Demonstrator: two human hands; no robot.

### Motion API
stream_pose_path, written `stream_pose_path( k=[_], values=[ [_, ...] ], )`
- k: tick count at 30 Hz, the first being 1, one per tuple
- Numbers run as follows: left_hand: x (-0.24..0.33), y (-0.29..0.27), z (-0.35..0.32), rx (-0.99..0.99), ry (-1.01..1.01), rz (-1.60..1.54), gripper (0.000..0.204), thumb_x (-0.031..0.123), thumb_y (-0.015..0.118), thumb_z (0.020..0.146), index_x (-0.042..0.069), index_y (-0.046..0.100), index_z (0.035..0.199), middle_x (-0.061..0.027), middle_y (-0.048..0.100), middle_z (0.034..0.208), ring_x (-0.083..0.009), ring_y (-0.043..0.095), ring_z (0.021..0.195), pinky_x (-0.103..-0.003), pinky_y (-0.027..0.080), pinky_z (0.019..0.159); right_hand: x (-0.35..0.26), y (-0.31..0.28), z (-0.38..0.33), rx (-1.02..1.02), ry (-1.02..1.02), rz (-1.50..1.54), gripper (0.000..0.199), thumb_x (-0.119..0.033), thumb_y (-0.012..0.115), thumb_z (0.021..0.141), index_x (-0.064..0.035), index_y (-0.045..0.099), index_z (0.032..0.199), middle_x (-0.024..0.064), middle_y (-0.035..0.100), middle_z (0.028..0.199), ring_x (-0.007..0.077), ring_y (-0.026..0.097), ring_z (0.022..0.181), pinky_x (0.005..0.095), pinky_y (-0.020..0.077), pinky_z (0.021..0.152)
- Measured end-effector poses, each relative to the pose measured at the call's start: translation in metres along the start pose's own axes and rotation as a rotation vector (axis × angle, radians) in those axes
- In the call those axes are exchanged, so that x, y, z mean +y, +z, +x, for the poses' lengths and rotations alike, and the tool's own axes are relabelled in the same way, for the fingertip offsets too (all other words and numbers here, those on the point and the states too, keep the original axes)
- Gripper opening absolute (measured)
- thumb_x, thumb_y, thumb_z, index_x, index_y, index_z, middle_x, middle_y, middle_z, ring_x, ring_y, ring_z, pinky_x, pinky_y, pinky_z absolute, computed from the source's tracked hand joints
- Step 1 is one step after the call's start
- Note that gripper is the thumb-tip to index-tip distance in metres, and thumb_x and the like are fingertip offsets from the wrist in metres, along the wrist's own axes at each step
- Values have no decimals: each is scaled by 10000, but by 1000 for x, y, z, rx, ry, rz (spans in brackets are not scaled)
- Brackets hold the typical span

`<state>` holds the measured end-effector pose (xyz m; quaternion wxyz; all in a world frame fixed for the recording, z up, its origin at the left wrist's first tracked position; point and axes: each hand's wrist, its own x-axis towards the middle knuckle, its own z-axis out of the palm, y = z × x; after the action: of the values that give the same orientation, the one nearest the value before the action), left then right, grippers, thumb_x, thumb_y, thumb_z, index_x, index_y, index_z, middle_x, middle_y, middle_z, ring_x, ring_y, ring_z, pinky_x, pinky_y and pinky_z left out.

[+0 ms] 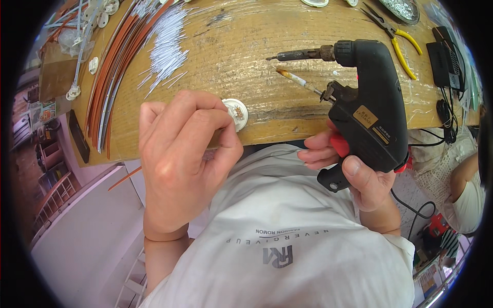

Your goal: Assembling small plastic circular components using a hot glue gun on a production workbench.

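Observation:
In my right hand (pixel 359 174) is a black soldering gun (pixel 382 97) with a red trigger. Its long solder-feed tube (pixel 305 54) and pale, browned soldering tip (pixel 292 77) point left above the table. My left hand (pixel 187 149) is closed in a pinch at the table's near edge, close beside a small white round plastic disc (pixel 237 114) with coppery metal parts at its centre. Whatever lies between those fingertips is hidden. An orange wire (pixel 125 178) sticks out past the table edge to the left of this hand.
Bundled orange wires (pixel 114 77) and a pile of short white wires (pixel 168 41) lie on the left of the wooden table (pixel 226 56). Yellow-handled pliers (pixel 403 51), a metal dish (pixel 403 7) and a black power adapter (pixel 444 64) are at right. Another person (pixel 457 179) sits at far right.

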<state>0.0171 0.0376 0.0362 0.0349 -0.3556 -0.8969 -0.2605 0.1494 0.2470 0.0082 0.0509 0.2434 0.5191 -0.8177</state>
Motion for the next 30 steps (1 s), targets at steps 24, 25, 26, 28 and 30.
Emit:
stream_pose_path(
  k=[24,25,26,28,30],
  values=[
    [-1,1,-1,2,-25,-33,186,-106,741,703,19,684,828,-58,688,878,-183,536,750,-285,426,661,10,-4,-3,-15,-21,24,654,-304,705,891,114,502,1351,303,687,1147,405,750,936,459,640,823],
    [-1,1,-1,5,-31,-32,186,-106,741,703,19,685,829,-59,688,878,-182,537,749,-285,426,661,11,-5,-4,-8,-33,20,644,-310,723,874,108,528,1324,291,689,1138,387,755,887,442,642,784],
    [-2,1,-1,5,-31,-33,186,-106,741,703,19,685,829,-59,688,878,-182,537,749,-285,426,661,13,-9,-6,-8,-33,20,644,-310,723,874,108,528,1324,291,689,1138,387,755,887,442,642,784],
    [-4,3,-1,18,-6,-39,185,-106,741,705,20,686,830,-61,689,876,-180,538,749,-284,425,662,18,-18,-9,-43,-35,22,611,-282,769,833,88,564,1275,250,690,1096,336,741,779,405,627,692],
    [-3,2,-1,15,-18,-40,184,-106,741,706,19,687,830,-61,689,876,-179,538,748,-283,425,663,20,-21,-11,-58,-7,17,582,-258,780,824,80,576,1252,233,686,1078,321,731,752,402,621,664]
  ],
)
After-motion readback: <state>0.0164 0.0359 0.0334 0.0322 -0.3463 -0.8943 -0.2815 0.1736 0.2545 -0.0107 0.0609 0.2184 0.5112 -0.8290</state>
